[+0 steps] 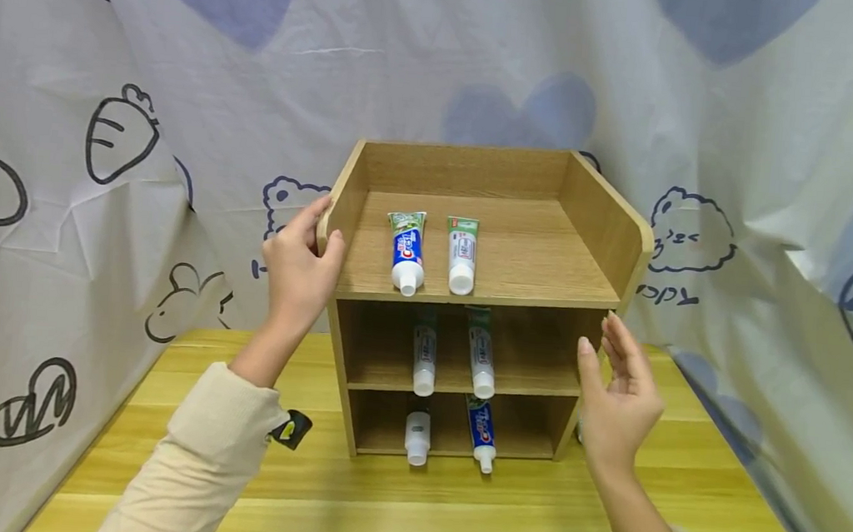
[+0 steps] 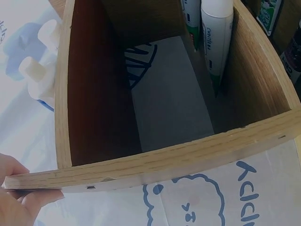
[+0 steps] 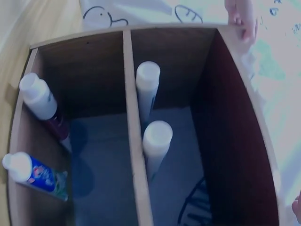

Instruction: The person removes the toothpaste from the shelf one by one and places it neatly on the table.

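Note:
A three-tier wooden shelf (image 1: 533, 249) stands on the table with toothpaste tubes on each level. My left hand (image 1: 298, 268) grips the front of its left side panel; in the left wrist view, thumb and fingers (image 2: 40, 200) lie on either side of the board. My right hand (image 1: 620, 406) is by the right side, fingers loosely bent and thumb apart, holding nothing. On top lie a blue-and-green toothpaste tube (image 1: 407, 252) and a white-and-green toothpaste tube (image 1: 462, 252), caps forward. Two white tubes (image 1: 424, 358) occupy the middle tier.
The bottom tier holds a white-capped tube (image 1: 417, 436) and a blue toothpaste tube (image 1: 483, 429), caps at the front edge. Under everything is a yellow wood-grain table (image 1: 376, 521). A printed white cloth (image 1: 210, 57) hangs behind and beside it.

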Available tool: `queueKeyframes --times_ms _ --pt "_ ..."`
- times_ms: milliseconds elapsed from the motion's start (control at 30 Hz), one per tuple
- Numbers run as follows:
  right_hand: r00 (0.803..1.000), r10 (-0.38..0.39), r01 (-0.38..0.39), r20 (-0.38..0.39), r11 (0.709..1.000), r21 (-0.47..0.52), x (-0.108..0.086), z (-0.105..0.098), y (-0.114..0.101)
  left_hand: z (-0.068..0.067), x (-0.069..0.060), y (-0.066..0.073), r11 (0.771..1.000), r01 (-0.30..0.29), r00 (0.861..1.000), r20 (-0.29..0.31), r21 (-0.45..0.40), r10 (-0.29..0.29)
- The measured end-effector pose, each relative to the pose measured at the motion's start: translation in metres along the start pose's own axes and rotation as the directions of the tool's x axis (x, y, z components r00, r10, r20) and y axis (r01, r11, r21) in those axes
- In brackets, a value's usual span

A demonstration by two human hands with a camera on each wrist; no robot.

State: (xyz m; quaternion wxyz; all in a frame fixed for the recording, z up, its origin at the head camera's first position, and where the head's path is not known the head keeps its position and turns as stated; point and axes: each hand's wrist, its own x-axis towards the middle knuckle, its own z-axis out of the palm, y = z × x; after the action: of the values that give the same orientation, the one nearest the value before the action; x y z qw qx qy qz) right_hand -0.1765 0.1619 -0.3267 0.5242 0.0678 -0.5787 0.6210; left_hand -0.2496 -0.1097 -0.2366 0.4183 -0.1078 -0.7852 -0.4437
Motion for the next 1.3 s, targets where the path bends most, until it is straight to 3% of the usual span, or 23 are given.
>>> queueKeyframes --times_ms 133,467,667,967,1300 --pt "0.998 -0.03 0.03 0.056 1.0 -0.003 0.0 0.015 -0.008 -0.001 0.0 0.002 1.0 0.025 1.0 0.018 0.016 -0.026" --pt "0.985 0.006 0.008 0.173 0.997 -0.08 0.004 0.045 -0.02 -0.001 0.0 0.003 0.997 0.076 0.996 0.052 -0.012 -0.075" --pt "0.97 0.038 -0.013 0.24 0.994 -0.105 0.007 0.062 -0.023 -0.002 0.0 0.003 0.997 0.076 0.996 0.045 0.006 -0.077" --pt "0.962 0.081 -0.053 0.259 0.992 -0.115 0.007 0.081 -0.023 -0.001 0.001 0.004 0.999 0.043 0.998 0.05 0.03 -0.044" --pt "0.966 0.056 -0.016 0.253 0.987 -0.16 0.004 0.097 -0.024 -0.003 0.001 0.004 0.999 0.038 0.998 0.043 0.032 -0.04"
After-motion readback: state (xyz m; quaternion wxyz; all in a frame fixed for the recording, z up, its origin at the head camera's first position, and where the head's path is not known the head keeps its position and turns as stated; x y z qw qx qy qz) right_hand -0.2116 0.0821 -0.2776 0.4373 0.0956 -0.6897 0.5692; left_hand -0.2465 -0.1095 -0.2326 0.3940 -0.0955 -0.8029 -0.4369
